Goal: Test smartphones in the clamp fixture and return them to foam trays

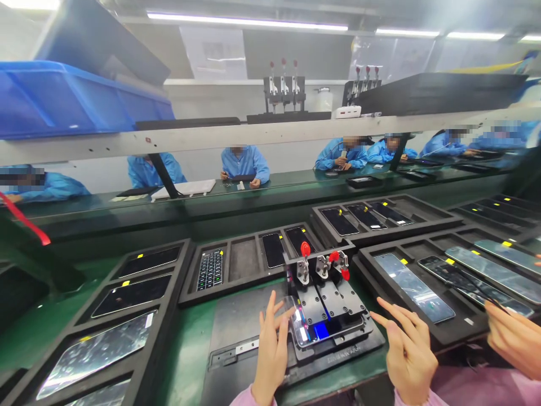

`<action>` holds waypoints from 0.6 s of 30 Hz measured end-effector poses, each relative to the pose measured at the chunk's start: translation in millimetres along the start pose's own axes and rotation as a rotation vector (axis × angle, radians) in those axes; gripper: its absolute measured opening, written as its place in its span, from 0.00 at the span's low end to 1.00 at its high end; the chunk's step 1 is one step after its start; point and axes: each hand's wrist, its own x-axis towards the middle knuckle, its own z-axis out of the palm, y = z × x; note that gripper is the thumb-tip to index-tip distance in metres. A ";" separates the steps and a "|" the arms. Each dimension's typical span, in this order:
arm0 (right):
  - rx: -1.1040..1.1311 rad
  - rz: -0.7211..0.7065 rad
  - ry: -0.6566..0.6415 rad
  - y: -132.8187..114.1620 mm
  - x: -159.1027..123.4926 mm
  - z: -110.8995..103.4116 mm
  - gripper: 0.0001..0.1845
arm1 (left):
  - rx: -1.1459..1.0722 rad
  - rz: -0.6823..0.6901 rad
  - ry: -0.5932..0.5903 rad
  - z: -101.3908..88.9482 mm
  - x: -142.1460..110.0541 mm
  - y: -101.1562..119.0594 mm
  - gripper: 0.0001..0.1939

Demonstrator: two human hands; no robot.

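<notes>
"Principal item?"
"One phone (321,330), screen partly lit blue, seated in a black fixture (333,356) beneath clamps with red-tipped levers (305,249); green worktop (181,355)."
"Left hand (273,341)?"
"Grip spread, nothing held; fingertips at the phone's left edge, contact unclear."
"Right hand (409,349)?"
"Grip loose and unfilled, two fingers extended beside the fixture's right edge."
"Surrounding stock?"
"Black compartmented trays (168,316) bearing further phones, left, behind and right."
</notes>
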 end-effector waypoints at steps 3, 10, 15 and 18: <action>0.023 0.040 0.002 3.7 -6.6 -2.3 0.13 | -0.063 -0.026 -0.075 0.3 0.6 -2.2 0.28; 0.050 0.029 -0.062 8.3 -4.5 0.9 0.11 | -0.086 -0.055 -0.083 -0.6 0.0 -6.2 0.28; 0.027 -0.008 -0.074 4.4 7.9 9.0 0.08 | -0.092 -0.023 -0.055 -1.4 -1.5 -7.6 0.28; -0.023 0.017 -0.064 -0.3 19.1 17.1 0.13 | -0.114 -0.025 -0.055 -1.2 -1.6 -8.5 0.28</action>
